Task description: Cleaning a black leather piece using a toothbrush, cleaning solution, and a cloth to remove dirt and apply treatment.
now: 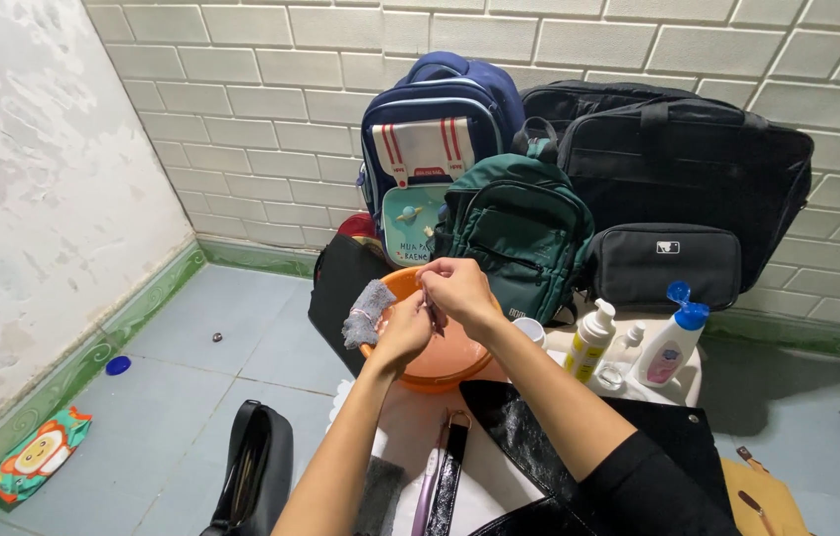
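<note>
My left hand (402, 333) and my right hand (455, 290) meet over an orange plastic basin (440, 365) on a small white table (410, 427). The right hand pinches a thin dark tool (434, 316) whose tip points down toward the left palm. A grey cloth (366, 311) hangs over the basin's left rim, just left of my left hand. What the left hand holds, if anything, is hidden by the right hand.
Behind the basin stand a green backpack (519, 233), a blue backpack (428, 149), a big black bag (678, 159) and a black pouch (663, 266). Pump bottles (590, 340) and a blue-capped bottle (673, 345) stand at right. A black handbag (251, 471) lies on the floor at left.
</note>
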